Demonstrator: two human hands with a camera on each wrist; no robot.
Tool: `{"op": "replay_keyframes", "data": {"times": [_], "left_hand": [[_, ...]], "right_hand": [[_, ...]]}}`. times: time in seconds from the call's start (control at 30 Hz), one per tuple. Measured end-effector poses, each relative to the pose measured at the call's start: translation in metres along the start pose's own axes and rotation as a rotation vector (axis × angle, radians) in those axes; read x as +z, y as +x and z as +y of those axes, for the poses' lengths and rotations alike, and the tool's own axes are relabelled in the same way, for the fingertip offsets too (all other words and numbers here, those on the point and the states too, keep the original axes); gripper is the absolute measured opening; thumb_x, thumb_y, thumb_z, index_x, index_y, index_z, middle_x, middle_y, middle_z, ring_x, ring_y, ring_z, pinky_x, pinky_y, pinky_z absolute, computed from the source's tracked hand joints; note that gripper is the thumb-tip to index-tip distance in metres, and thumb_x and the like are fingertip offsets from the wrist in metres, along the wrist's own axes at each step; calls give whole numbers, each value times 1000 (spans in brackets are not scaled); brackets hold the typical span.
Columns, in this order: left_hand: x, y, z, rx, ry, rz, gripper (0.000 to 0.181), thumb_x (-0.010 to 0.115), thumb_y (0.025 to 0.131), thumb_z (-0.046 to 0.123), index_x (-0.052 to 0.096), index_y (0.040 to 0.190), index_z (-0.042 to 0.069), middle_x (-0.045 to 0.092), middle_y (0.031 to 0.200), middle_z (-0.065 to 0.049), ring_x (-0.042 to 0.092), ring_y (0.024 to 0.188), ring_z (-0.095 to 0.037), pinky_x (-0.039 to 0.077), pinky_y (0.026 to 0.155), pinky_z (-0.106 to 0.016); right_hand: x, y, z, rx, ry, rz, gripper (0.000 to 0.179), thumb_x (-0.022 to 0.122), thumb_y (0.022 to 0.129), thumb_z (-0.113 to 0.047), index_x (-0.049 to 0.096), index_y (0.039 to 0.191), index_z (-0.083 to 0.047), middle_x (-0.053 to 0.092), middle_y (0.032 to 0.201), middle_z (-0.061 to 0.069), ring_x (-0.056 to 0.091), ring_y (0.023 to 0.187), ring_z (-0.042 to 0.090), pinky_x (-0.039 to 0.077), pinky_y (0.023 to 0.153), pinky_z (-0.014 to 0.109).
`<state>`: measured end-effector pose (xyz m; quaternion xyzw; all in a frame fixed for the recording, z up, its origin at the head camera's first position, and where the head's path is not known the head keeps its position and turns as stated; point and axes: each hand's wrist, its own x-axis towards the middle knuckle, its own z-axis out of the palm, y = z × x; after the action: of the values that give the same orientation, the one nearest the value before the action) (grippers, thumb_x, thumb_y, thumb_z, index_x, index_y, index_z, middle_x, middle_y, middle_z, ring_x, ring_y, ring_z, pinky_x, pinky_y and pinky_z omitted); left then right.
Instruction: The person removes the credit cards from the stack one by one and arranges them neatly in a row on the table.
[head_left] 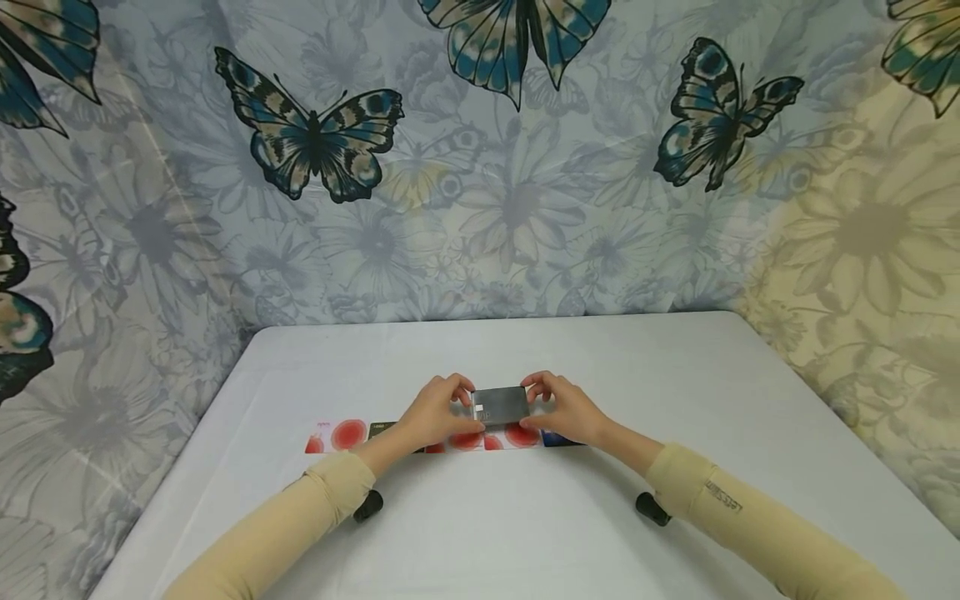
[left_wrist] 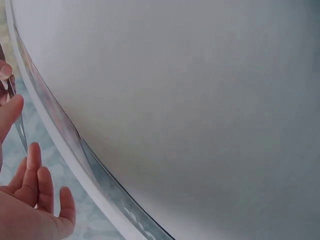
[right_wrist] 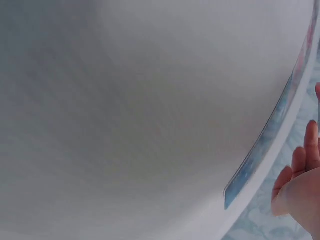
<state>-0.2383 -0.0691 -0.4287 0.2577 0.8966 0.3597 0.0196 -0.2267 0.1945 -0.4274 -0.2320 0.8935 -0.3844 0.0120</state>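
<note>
A dark grey card (head_left: pixel 501 406) is held up level between both hands, above a row of cards on the white table. My left hand (head_left: pixel 438 408) pinches its left edge, thumb at the near corner and fingers at the far one. On the opposite edge my right hand (head_left: pixel 566 408) grips it the same way. Below lie a white card with a red circle (head_left: pixel 348 434), a dark green card (head_left: pixel 380 427) partly hidden by the left hand, more red-and-white cards (head_left: pixel 492 442), and a blue card (head_left: pixel 558 439) partly under the right hand.
The white tabletop (head_left: pixel 495 525) stretches around the row. Behind it hangs a butterfly-patterned cloth (head_left: pixel 517 208). Dark wrist devices show under the left sleeve (head_left: pixel 330 483) and the right sleeve (head_left: pixel 690 483). In the right wrist view the blue card (right_wrist: pixel 255 150) lies flat at the row's end.
</note>
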Motion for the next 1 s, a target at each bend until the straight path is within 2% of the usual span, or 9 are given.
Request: {"op": "replay_keyframes", "data": {"times": [0.3, 0.47, 0.63, 1.0], "left_hand": [[6, -14, 12, 9, 32, 23, 49, 87, 72, 31, 60, 107, 12, 55, 89, 6, 48, 88, -16, 43, 77, -34], [9, -19, 17, 33, 56, 35, 51, 88, 69, 32, 61, 106, 12, 56, 87, 7, 47, 86, -15, 42, 76, -34], [10, -24, 18, 51, 81, 31, 53, 89, 68, 36, 62, 107, 11, 56, 86, 9, 47, 85, -14, 41, 75, -33], [10, -31, 19, 30, 85, 29, 54, 89, 68, 36, 63, 109, 11, 56, 87, 10, 46, 86, -13, 41, 76, -33]], "right_hand": [[-1, -18, -3, -2, 12, 0, 53, 82, 79, -20, 55, 123, -7, 61, 96, -2, 49, 88, 23, 39, 72, 33], [0, -25, -3, 7, 10, 0, 55, 83, 78, -22, 56, 124, -9, 61, 97, -2, 49, 88, 20, 40, 77, 33], [3, -32, -2, -4, 6, -9, 55, 84, 77, -26, 57, 123, -10, 60, 95, -6, 49, 87, 17, 40, 80, 33], [8, -37, -4, -21, 39, -17, 56, 84, 77, -26, 56, 124, -10, 61, 94, -5, 49, 84, 18, 39, 78, 32]]}}
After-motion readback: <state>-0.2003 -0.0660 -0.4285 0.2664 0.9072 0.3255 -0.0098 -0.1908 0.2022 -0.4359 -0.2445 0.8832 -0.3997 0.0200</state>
